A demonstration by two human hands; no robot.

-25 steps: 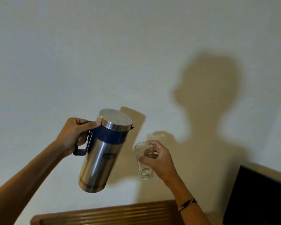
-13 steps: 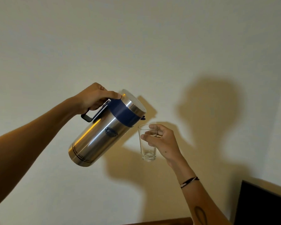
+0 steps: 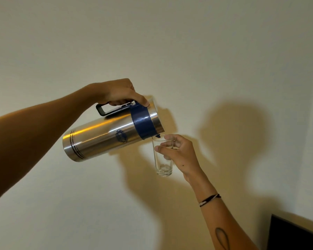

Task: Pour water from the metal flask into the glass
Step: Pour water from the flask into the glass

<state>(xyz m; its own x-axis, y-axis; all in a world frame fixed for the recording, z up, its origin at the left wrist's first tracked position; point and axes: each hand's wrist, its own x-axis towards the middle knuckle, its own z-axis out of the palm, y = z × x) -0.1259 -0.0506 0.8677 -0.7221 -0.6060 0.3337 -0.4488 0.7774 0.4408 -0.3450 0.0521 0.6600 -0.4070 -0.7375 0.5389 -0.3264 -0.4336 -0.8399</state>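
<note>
Silver steel flask with blue collar held near-horizontal by left hand, fingers wrapped on handle; spout over clear tumbler, pinched by right hand; no water seen; further tilt judged needed.

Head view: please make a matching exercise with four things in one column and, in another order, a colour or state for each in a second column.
Things:
1. metal flask
2. glass
3. band near the flask top
4. wristband

States:
A. dark blue
B. tipped almost level, spout at a rim
C. black and white, on the right forearm
D. upright, clear, no water visible

Pairs: 1-B, 2-D, 3-A, 4-C
</note>
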